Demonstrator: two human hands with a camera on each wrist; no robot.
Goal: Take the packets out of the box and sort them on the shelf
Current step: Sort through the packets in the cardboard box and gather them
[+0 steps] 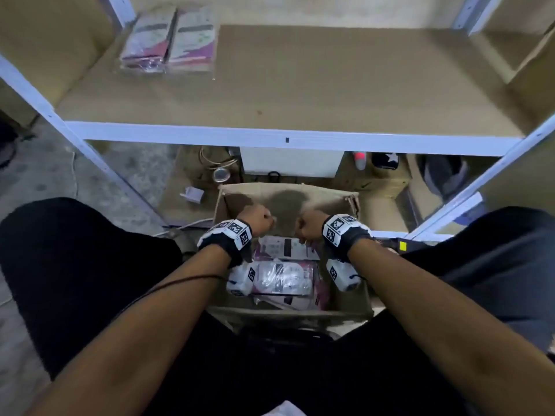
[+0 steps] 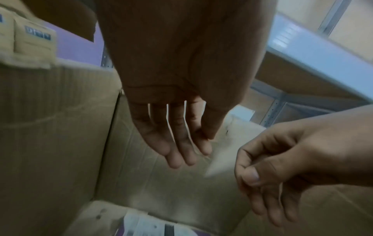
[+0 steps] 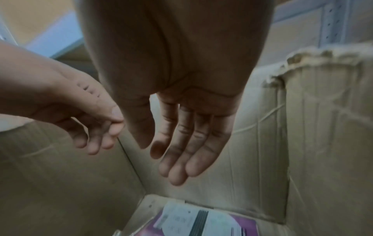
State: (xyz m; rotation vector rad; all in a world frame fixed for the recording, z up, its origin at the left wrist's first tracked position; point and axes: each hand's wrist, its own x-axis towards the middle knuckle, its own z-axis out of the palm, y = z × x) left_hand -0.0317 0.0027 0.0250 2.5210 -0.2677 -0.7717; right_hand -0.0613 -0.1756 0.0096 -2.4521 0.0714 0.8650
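Observation:
An open cardboard box (image 1: 288, 195) stands on the floor between my knees. Several white and purple packets (image 1: 285, 277) lie in its bottom, also seen in the left wrist view (image 2: 153, 226) and in the right wrist view (image 3: 201, 222). Both hands reach down into the box, side by side above the packets. My left hand (image 1: 258, 219) has its fingers (image 2: 181, 151) straight and holds nothing. My right hand (image 1: 310, 225) is empty too, its fingers (image 3: 181, 159) straight and pointing down. Two packets (image 1: 168, 40) lie side by side at the back left of the shelf (image 1: 300, 85).
The shelf's white front rail (image 1: 210, 135) runs across above the box, with slanted posts on both sides. Under it are a white box (image 1: 291, 162), a tape roll (image 1: 221, 174) and shoes (image 1: 384, 160). Cardboard walls (image 3: 322, 127) close in around both hands.

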